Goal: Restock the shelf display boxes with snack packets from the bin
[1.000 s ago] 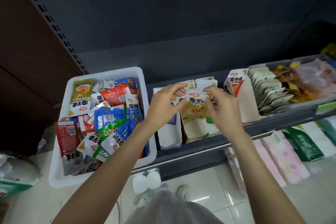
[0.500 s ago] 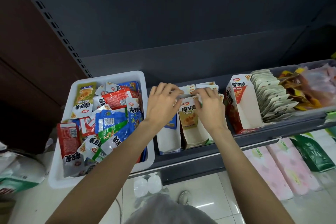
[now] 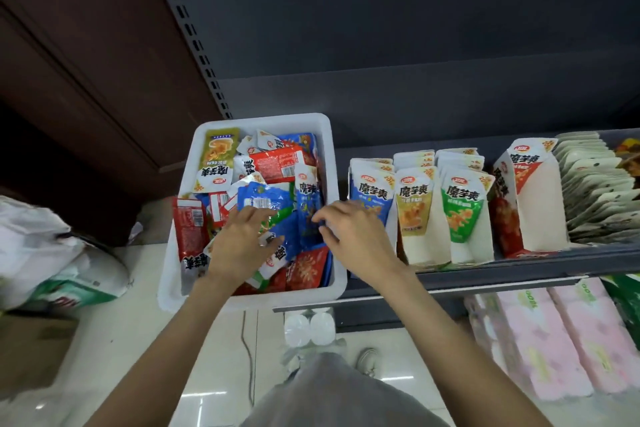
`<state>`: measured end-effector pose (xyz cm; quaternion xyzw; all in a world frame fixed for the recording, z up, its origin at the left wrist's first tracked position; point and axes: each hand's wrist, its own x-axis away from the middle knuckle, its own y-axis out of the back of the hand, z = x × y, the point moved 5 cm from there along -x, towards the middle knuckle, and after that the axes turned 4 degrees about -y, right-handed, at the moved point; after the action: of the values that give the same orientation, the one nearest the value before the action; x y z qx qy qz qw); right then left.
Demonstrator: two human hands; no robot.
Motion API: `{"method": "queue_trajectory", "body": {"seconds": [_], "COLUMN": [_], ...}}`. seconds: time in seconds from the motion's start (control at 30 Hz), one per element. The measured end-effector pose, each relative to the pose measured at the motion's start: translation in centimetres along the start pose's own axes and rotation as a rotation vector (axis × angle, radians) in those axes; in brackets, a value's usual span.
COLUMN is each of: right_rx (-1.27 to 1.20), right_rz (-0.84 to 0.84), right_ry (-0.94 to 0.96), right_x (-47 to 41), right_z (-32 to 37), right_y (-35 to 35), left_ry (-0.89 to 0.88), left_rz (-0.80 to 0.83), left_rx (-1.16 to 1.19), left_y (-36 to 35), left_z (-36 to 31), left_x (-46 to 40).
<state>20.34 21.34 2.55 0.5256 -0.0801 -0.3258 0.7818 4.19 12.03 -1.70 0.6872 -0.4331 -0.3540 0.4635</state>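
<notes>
A: Both hands are working in the bin [image 3: 332,163] right now. The left hand [image 3: 239,246] is lying flat on the packets [image 3: 266,204], fingers spread, touching them but gripping nothing.

B: And the right hand [image 3: 353,236]?

A: It's hovering at the bin's right edge, fingers curling toward a blue packet [image 3: 306,215]. I cannot tell whether it's pinching it or only touching.

B: How's the shelf [image 3: 519,270] looking?

A: Three small boxes are standing side by side just right of the bin: the blue box [image 3: 370,198], the yellow box [image 3: 414,208], the green box [image 3: 462,208]. Packets are showing behind each front, so they're looking fairly stocked. A taller red box [image 3: 526,198] is sitting further right, its contents hidden.

B: So what's remaining?

A: Plenty, I'd judge. The bin is brimming with red, blue, green and yellow packets, all waiting to be sorted. Probably a blue one is going next.
</notes>
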Motion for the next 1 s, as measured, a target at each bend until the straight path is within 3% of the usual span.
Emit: {"method": "queue_trajectory", "body": {"seconds": [0.1,0.23,0.37,0.57,0.7,0.83,1.0], "right_rx": [0.135,0.357,0.359,0.303,-0.052,-0.31,0.024], "right_rz": [0.098,0.146,0.15,0.12,0.041,-0.115,-0.016], "right_ry": [0.01,-0.02,0.007,-0.012,-0.159,-0.171,0.189], "right_x": [-1.7,-3.0,-2.9,-2.6,-2.7,-2.9,-2.8], "right_z": [0.9,0.7,0.8,0.2,-0.1,0.8,4.6], "right_y": [-2.6,-4.8,-5.5,-5.7,-4.3,-1.4,-0.2], "left_ry": [0.034,0.008,-0.023,0.053,0.245,0.309,0.396], "left_rz": [0.132,0.173,0.196,0.13,-0.056,-0.106,-0.077], "left_rx": [-0.082,-0.361,-0.489,-0.114,0.278,0.674,0.91], "left_y": [-1.2,-2.1,-2.7,0.7,5.2,7.6,7.1], "left_z": [0.1,-0.8,-0.6,0.7,4.2,5.6,3.8], "left_x": [0.1,-0.5,-1.3,-1.4,-0.4,0.0,-0.5]}}
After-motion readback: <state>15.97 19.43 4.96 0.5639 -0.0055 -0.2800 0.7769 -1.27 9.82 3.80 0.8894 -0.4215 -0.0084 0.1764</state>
